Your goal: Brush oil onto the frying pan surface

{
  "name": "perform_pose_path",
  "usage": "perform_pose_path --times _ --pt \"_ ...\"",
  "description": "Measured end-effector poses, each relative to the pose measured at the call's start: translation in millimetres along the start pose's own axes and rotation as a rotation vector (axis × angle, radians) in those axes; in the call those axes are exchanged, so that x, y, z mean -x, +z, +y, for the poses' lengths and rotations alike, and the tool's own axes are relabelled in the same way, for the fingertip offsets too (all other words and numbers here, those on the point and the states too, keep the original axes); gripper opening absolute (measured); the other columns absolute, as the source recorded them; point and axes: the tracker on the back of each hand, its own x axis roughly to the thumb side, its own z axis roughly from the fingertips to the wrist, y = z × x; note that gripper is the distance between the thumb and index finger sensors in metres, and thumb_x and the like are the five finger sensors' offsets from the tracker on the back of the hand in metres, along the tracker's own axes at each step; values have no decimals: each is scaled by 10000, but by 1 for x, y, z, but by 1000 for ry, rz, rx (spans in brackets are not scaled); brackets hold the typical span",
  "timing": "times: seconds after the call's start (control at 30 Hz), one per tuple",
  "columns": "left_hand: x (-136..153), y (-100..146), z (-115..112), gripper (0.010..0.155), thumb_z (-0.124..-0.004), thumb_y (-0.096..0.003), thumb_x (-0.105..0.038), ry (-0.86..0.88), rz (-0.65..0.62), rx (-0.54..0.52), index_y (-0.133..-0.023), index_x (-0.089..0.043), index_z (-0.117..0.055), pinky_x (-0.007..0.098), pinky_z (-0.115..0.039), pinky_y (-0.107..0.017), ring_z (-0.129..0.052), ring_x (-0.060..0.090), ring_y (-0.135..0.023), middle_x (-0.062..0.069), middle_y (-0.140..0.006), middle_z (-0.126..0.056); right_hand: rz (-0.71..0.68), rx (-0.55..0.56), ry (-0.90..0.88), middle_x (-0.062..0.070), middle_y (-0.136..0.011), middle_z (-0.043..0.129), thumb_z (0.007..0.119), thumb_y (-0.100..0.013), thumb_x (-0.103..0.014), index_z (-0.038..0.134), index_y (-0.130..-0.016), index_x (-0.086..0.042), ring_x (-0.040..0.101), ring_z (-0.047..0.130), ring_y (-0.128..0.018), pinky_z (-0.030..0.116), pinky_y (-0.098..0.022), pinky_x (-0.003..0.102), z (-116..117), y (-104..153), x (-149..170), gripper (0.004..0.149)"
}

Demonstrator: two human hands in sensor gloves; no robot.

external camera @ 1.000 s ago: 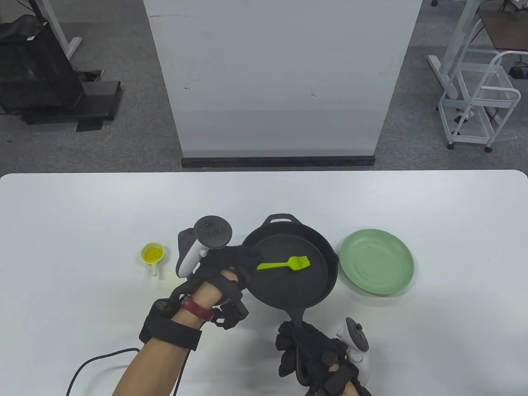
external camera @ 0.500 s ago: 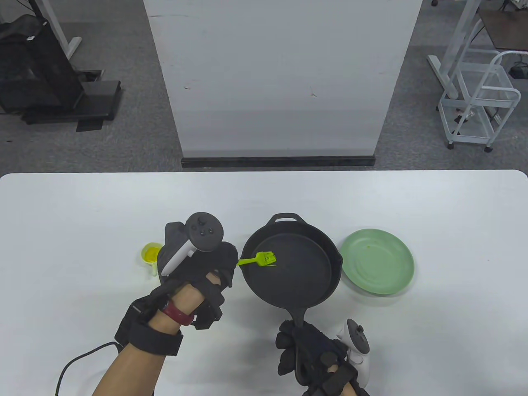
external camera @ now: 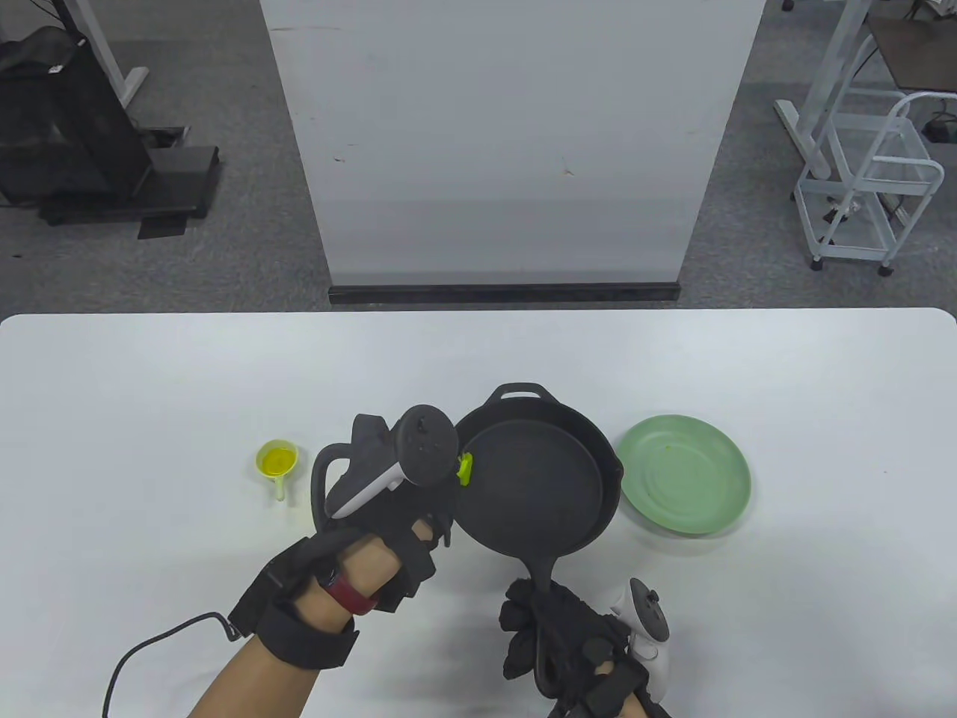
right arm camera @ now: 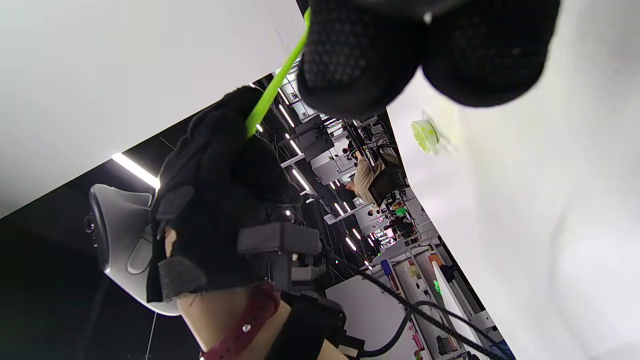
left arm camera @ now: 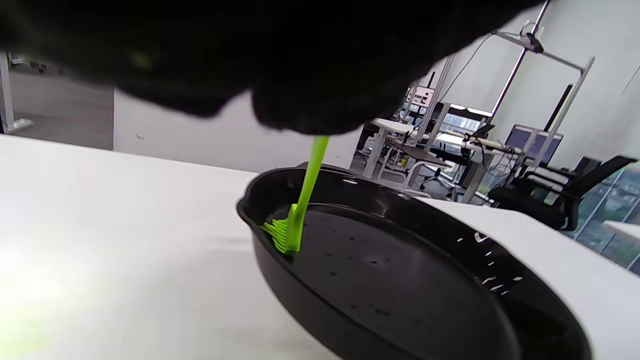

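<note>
Black frying pan (external camera: 534, 479); green brush (left arm camera: 295, 225) bristles against its inner edge

A tall white partition panel (external camera: 508, 142) stands on grey carpet (external camera: 224, 254) just behind the white worktop (external camera: 149, 389). Left of the panel sits a black stand (external camera: 82, 142) with a flat base; right of it, a white wire trolley (external camera: 875, 187) on castors. Beyond, office desks (left arm camera: 430, 145) and a black chair (left arm camera: 560, 200) stand near windows.

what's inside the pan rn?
Green brush, bristles down at the left inner edge of the pan, held by the left hand. Tracker hides most of it from above.
</note>
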Motion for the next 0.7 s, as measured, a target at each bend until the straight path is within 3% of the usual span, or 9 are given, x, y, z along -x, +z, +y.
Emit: perform_pose_path --times 0.27,0.7 --pt "-3 -14 -13 472 -719 -479 -346 279 -50 85 -870 -88 -774 409 -874 -142 -967 204 -108 -31 -321 -990 -3 -30 10 229 -778 664 603 -496 -360 482 -891 21 126 948 -396 877 -341 378 1 -2 1 562" --pt "-14 -36 -47 481 -707 -488 -357 511 -97 149 -892 -101 -753 422 -865 -171 -965 223 -142 -17 -355 -989 20 -33 28 231 -776 667 606 -496 -361 488 -891 20 130 949 -395 877 -337 381 2 -4 5 561"
